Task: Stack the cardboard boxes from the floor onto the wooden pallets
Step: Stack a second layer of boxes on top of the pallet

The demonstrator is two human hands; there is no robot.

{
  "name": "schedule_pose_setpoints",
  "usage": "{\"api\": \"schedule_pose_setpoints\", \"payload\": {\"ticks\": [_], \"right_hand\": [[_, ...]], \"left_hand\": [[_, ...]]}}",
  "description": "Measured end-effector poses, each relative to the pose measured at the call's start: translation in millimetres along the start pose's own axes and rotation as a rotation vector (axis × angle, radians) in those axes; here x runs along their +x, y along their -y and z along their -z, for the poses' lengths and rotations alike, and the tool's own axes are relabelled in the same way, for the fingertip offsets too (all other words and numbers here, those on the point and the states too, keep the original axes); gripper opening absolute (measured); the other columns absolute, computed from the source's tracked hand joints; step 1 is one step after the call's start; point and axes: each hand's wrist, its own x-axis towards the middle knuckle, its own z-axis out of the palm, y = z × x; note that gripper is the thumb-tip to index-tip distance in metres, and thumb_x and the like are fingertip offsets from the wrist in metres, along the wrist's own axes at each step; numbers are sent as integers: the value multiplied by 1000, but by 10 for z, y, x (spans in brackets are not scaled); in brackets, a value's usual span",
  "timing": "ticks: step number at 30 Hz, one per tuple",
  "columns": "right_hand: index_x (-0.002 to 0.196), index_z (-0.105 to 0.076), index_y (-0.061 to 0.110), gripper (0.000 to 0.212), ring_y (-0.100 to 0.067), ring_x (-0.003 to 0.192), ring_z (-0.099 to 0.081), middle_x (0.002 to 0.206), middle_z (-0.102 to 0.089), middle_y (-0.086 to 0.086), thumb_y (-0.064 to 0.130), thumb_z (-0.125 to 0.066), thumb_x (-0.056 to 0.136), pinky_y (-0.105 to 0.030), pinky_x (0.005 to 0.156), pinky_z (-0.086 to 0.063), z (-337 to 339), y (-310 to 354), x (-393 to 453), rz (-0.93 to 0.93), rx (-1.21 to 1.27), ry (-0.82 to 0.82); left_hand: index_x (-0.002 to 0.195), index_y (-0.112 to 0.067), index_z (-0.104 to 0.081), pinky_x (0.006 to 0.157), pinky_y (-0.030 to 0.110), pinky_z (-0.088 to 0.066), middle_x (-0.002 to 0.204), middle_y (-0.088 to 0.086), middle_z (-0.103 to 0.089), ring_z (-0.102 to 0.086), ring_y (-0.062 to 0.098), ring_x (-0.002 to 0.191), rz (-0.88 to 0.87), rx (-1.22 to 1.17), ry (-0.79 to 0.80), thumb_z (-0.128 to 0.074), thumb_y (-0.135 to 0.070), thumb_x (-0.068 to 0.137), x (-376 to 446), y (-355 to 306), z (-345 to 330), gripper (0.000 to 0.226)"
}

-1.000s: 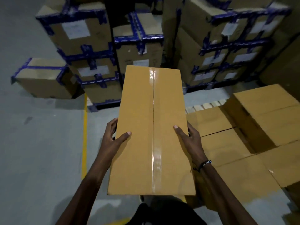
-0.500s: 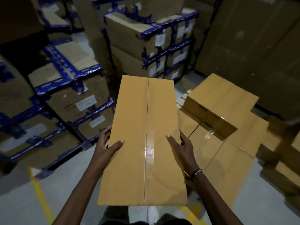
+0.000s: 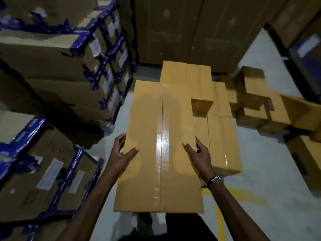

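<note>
- One long cardboard box, taped along its top seam, is being carried at the centre of the frame, held clear of the floor and pointing away from the person.
- The left hand is gripping its left edge, thumb lying on top and fingers curling down the side; the right hand is grasping the right edge the same way.
- The step in hand looks like the carry, with the box not yet set down.
- Just beyond and to the right, a stack of plain boxes is sitting low; at least four tops are showing, and no pallet is visible under them.
- The next move likely calls for lowering the box level onto that stack, edges squared.
- More plain boxes, roughly five, are lying jumbled at the right of the frame.
- Blue-taped boxes are filling the left side; too many and too blurred to count.
</note>
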Motion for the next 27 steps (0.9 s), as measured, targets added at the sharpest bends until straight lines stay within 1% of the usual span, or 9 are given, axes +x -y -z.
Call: {"api": "schedule_pose_setpoints", "payload": {"ticks": [2, 5, 7, 9, 12, 14, 19, 23, 27], "right_hand": [[155, -46, 23, 78, -4, 140, -42, 153, -48, 18, 51, -76, 89, -24, 110, -34, -63, -1, -79, -23, 16, -63], [148, -48, 37, 62, 17, 118, -47, 122, -47, 49, 43, -74, 93, -16, 104, -35, -144, 27, -143, -50, 6, -125], [140, -48, 44, 54, 29, 105, -46, 107, -48, 56, 40, -74, 94, -11, 97, -35, -190, 28, -111, -71, 0, -158], [146, -50, 37, 57, 22, 109, -47, 111, -45, 51, 39, -74, 94, -18, 101, -35, -233, 9, -34, -72, -2, -169], [154, -45, 28, 66, -2, 129, -43, 126, -44, 39, 39, -73, 95, -27, 105, -35, -282, -35, 157, -85, -32, -168], [157, -38, 29, 72, -8, 137, -38, 140, -43, 24, 39, -72, 95, -30, 108, -34, -316, -67, 323, -122, -32, -154], [161, -30, 24, 75, -13, 140, -36, 159, -39, 1, 32, -70, 97, -32, 108, -32, -504, -52, 906, -187, -30, -98], [163, -27, 23, 85, -24, 151, -32, 165, -34, -2, 45, -71, 94, -38, 116, -32, -638, -53, 1454, -236, -66, -55], [163, -26, 19, 79, -26, 149, -34, 164, -36, -6, 34, -69, 98, -33, 110, -32, -779, -63, 1861, -291, -54, -38]], "left_hand": [[148, -25, -44, 84, 14, -55, 144, -2, -56, -56, 15, 131, 4, -5, 74, -80, -11, 89, 150, 25, 58, 70], [146, -31, -44, 98, 35, -56, 145, -6, -55, -55, 15, 133, 2, 14, 170, -83, -27, 87, 348, 35, 97, 71], [144, -32, -45, 97, 34, -54, 144, -7, -55, -55, 14, 133, 8, 23, 211, -83, -25, 87, 498, 44, 96, 69], [142, -31, -45, 93, 28, -52, 143, -7, -55, -54, 12, 132, 1, 35, 241, -85, -27, 84, 656, 65, 80, 70], [141, -31, -45, 101, 38, -52, 143, -7, -55, -54, 12, 132, 26, 59, 273, -84, -47, 71, 919, 118, 52, 82], [141, -29, -45, 102, 39, -52, 144, -5, -55, -53, 14, 133, 54, 77, 291, -86, -39, 76, 1117, 168, 28, 78], [139, -24, -47, 77, 10, -52, 136, -6, -57, -58, -2, 118, 112, 89, 304, -84, -18, 86, 1673, 267, -72, 65], [138, -28, -47, 105, 41, -51, 139, -5, -57, -54, 15, 130, 137, 127, 283, -88, -42, 73, 2173, 353, -122, 79], [136, -26, -46, 110, 47, -48, 140, -3, -56, -53, 18, 131, 169, 170, 295, -88, -44, 69, 2625, 419, -161, 81]]}}
